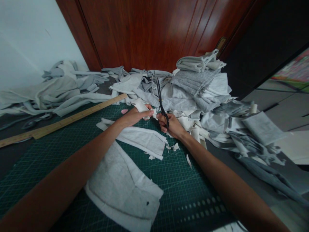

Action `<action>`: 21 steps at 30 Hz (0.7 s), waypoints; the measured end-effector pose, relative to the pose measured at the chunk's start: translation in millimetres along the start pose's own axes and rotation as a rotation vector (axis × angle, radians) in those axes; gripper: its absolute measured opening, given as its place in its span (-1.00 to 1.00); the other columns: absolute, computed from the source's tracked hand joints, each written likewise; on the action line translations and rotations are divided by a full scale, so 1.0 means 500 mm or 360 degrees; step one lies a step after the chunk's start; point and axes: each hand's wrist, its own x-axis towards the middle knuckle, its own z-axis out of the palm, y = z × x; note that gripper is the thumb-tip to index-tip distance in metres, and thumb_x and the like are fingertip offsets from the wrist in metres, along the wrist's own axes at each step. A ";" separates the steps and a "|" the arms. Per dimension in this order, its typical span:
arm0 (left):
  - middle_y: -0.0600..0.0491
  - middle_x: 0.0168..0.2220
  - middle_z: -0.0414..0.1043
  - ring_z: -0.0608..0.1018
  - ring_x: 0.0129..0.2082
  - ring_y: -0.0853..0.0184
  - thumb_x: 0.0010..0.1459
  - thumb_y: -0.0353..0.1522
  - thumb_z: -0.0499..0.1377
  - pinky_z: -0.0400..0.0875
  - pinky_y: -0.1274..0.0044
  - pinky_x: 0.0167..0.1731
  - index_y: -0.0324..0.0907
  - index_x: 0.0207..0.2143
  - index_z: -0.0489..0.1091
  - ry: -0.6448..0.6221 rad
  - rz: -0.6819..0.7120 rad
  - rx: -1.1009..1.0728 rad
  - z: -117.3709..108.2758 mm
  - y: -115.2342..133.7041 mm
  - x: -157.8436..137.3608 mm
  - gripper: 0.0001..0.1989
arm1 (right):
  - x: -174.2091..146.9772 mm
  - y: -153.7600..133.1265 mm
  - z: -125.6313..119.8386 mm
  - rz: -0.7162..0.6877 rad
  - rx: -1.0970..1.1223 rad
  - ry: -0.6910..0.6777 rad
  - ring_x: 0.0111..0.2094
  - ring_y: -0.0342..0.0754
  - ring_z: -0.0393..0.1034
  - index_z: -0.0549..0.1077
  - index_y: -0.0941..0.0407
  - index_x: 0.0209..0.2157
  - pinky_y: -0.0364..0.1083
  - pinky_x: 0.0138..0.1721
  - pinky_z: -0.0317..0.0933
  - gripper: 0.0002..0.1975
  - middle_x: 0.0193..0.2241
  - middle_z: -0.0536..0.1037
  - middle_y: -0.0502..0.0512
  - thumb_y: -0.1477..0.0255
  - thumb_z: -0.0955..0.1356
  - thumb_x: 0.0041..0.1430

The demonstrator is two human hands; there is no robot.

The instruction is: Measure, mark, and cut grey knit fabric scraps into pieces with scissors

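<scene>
My left hand (138,115) is closed on a small white fabric scrap (140,105), pinched between thumb and fingers. Black scissors (160,96) are in my right hand (171,124), their blades pointing up and away from me. A frayed bit of white cloth (155,114) lies between the two hands; I cannot tell which one grips it. Below them, a narrow hemmed strip of pale grey fabric (145,139) rests on the green cutting mat (178,180). Closer to me is a larger grey fabric piece (123,183) with a small dark hole.
A wooden ruler (79,116) lies slanted at the left. Fabric heaps (41,91) line the back left, and folded cloth is stacked (193,80) at the back right, before a red-brown wooden door (142,32). Small scraps (176,147) and pink chalk (124,111) dot the mat.
</scene>
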 end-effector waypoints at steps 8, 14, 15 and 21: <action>0.18 -0.53 0.24 0.30 -0.52 0.47 0.00 -0.17 0.46 0.18 0.57 -0.50 -0.18 -0.43 0.32 0.0041 -0.0008 -0.0055 0.008 0.006 -0.002 -0.60 | 0.001 -0.001 0.000 0.0047 0.0055 -0.0002 -0.77 -0.33 0.01 0.30 0.07 -0.41 -0.23 -0.74 -0.06 -0.46 -0.69 0.14 -0.30 0.08 0.62 -0.11; 0.18 -0.53 0.25 0.30 -0.52 0.47 -0.04 -0.21 0.44 0.19 0.58 -0.51 -0.17 -0.43 0.31 0.0084 -0.0028 -0.0079 0.010 0.009 -0.001 -0.63 | 0.004 0.002 -0.003 0.0032 0.0032 -0.0049 -0.76 -0.32 0.01 0.31 0.07 -0.37 -0.23 -0.74 -0.07 -0.51 -0.68 0.14 -0.31 0.09 0.58 -0.03; 0.18 -0.53 0.25 0.30 -0.52 0.47 -0.03 -0.21 0.44 0.20 0.58 -0.51 -0.17 -0.42 0.31 0.0091 -0.0026 -0.0077 0.010 0.008 -0.001 -0.63 | 0.004 0.002 -0.003 0.0032 0.0030 -0.0050 -0.76 -0.32 0.01 0.31 0.07 -0.37 -0.23 -0.74 -0.07 -0.50 -0.68 0.15 -0.31 0.09 0.58 -0.04; 0.18 -0.53 0.26 0.31 -0.53 0.47 0.01 -0.21 0.41 0.20 0.57 -0.50 -0.16 -0.40 0.31 0.0114 0.0027 -0.0021 0.003 -0.006 0.001 -0.66 | 0.004 -0.002 -0.002 0.0045 0.0002 -0.0072 -0.76 -0.32 0.01 0.31 0.07 -0.40 -0.24 -0.74 -0.05 -0.51 -0.69 0.15 -0.30 0.10 0.59 -0.06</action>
